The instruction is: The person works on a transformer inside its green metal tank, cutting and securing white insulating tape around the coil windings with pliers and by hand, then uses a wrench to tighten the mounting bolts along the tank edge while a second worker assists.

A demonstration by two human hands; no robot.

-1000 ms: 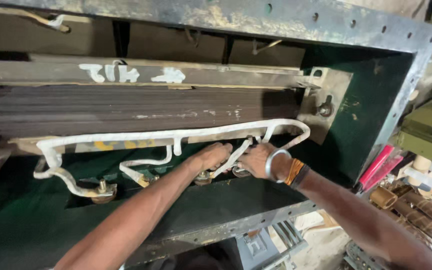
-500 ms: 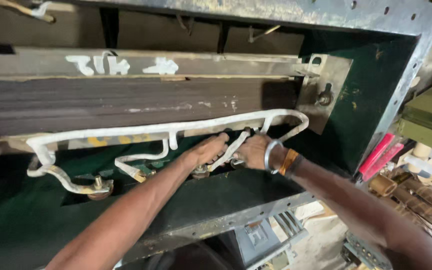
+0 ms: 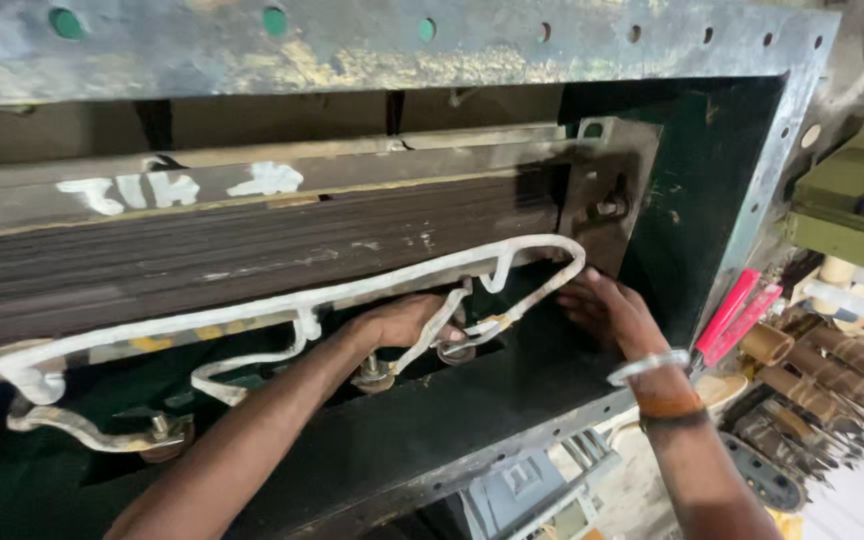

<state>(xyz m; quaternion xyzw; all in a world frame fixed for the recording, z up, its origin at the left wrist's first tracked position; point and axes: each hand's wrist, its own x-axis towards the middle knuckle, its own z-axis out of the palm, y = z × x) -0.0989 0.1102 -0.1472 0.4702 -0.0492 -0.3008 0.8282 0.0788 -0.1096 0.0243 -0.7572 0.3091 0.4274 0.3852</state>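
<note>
Your left hand (image 3: 407,322) reaches inside the green metal housing (image 3: 712,170), fingers curled loosely around a white-wrapped lead (image 3: 352,290) near the terminal studs (image 3: 372,372). Your right hand (image 3: 607,310) lies flat, fingers extended, touching the far loop of the same lead; whether it grips cannot be told. The lead runs along the lower edge of the dark laminated core (image 3: 252,255). A bolted bracket (image 3: 612,195) stands just above your right hand. Red-handled tools (image 3: 737,315) lie outside, to the right.
</note>
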